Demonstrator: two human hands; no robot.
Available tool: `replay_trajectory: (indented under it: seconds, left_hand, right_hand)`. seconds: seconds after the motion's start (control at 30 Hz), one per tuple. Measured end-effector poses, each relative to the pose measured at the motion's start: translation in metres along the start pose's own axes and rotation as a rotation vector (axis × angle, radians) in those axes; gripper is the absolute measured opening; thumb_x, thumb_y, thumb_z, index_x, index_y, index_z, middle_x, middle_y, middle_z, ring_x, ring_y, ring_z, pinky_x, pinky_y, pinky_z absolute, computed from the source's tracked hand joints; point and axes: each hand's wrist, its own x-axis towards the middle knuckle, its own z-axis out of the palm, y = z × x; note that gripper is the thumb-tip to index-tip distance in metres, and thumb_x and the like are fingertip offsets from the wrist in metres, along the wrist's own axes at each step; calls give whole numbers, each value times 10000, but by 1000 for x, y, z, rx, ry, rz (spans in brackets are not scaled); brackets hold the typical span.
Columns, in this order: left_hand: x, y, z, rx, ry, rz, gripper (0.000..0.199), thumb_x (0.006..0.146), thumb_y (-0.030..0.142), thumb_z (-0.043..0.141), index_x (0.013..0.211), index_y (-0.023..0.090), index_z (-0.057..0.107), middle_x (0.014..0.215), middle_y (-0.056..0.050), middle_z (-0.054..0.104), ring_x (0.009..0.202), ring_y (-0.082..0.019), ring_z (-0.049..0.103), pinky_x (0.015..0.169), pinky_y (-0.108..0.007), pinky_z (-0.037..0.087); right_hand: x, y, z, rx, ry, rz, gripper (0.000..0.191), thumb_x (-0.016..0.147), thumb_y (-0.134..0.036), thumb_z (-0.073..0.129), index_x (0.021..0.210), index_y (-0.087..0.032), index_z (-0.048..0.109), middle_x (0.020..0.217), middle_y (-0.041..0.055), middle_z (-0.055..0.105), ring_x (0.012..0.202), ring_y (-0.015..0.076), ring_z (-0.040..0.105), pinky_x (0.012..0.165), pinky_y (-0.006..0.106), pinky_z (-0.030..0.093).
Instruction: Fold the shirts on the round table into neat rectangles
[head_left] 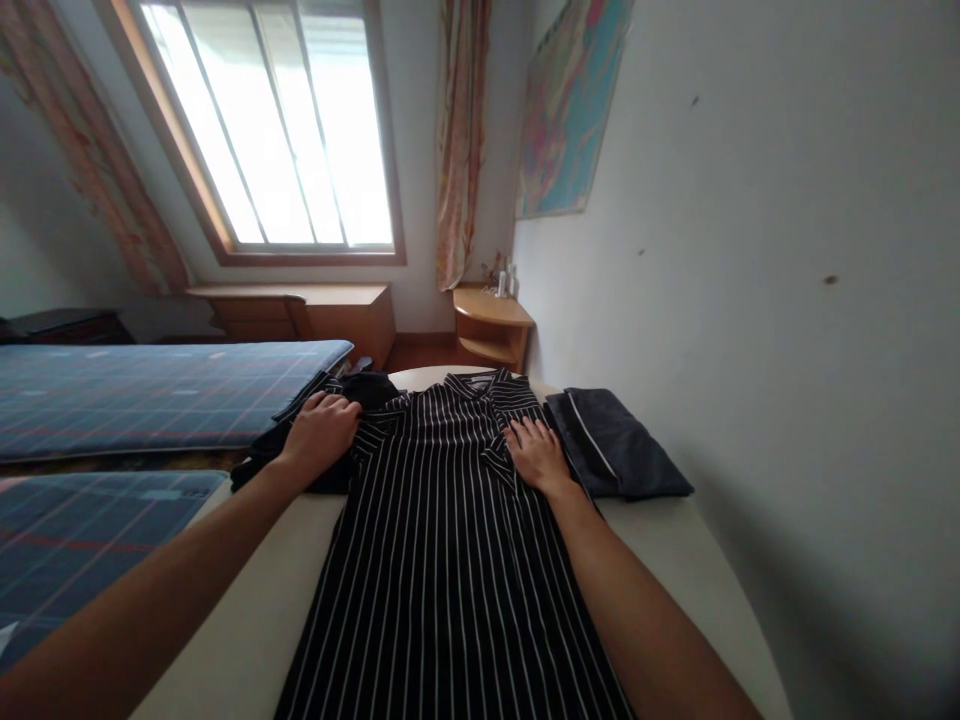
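A black shirt with white vertical stripes point(442, 530) lies spread out on a pale table point(675, 580), its collar at the far end and its body running toward me. My left hand point(324, 435) has its fingers curled over striped cloth at the left sleeve; the thumb is hidden. On the right sleeve, below the shoulder, my right hand point(538, 455) rests palm down with its fingers stretched out. Dark folded trousers point(622, 445) lie just right of that hand. Under and behind my left hand is a pile of dark clothes point(371, 388), partly covered.
Two blue plaid mattresses point(172, 395) stand left of the table. A white wall point(787, 400) runs close along the right side. Beyond the table are a wooden desk point(345, 315), a small corner shelf point(491, 310) and a window point(277, 130) with curtains.
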Motion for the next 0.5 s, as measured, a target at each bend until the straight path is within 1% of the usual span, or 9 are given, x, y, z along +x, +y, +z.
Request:
replay_trajectory:
  seconds: [0.07,0.13,0.17,0.23,0.37,0.43,0.5]
  left_hand:
    - [10,-7,-6,-30,-11,-87,394,989,288,328,1058,137,684,1072,-180,704,1061,-339,641,1012,-481,390]
    - [21,-15,-10,-51,-47,-212,463,1008,334,274,1116,120,670,1052,-206,708,988,-368,671,896,-487,453]
    - [26,-20,-12,-55,-67,-271,480,1009,347,263,1138,116,665,1045,-217,708,965,-381,679,845,-483,469]
    - [34,-31,-15,-52,-98,-352,486,1001,353,274,1147,107,667,1044,-243,704,956,-404,683,792,-479,481]
    - [40,-46,-19,-37,-121,-430,494,984,357,299,1157,70,661,1088,-284,679,1008,-437,667,788,-493,486]
    - [39,-48,-18,-46,-149,-440,524,970,443,340,1183,78,649,1092,-279,681,1029,-446,660,793,-490,489]
    - [36,-47,-13,-72,-214,-408,606,928,576,395,1220,99,631,1107,-267,685,1045,-450,656,804,-483,493]
  right_hand:
    - [0,0,0,2,-1,0,662,1024,-594,159,1526,-249,420,1626,45,317,1515,252,211,1225,434,103]
    - [-1,0,0,8,3,-6,662,1024,-593,159,1525,-247,421,1625,47,319,1514,256,212,1226,436,104]
    - [-1,0,0,11,4,-7,662,1025,-591,159,1525,-246,422,1624,48,321,1515,257,212,1226,438,104]
    - [-1,0,0,14,-1,-5,662,1025,-590,158,1528,-245,417,1625,49,318,1516,258,208,1227,440,104]
    - [-2,-1,-2,11,-9,-7,662,1026,-588,151,1531,-246,410,1626,49,315,1517,255,204,1226,441,104]
    - [-2,-1,-3,14,-7,-6,663,1027,-587,152,1529,-242,414,1626,51,316,1516,257,206,1226,440,105]
    - [-2,-2,-3,19,-5,-3,662,1027,-585,156,1528,-240,417,1626,53,316,1517,260,206,1226,441,103]
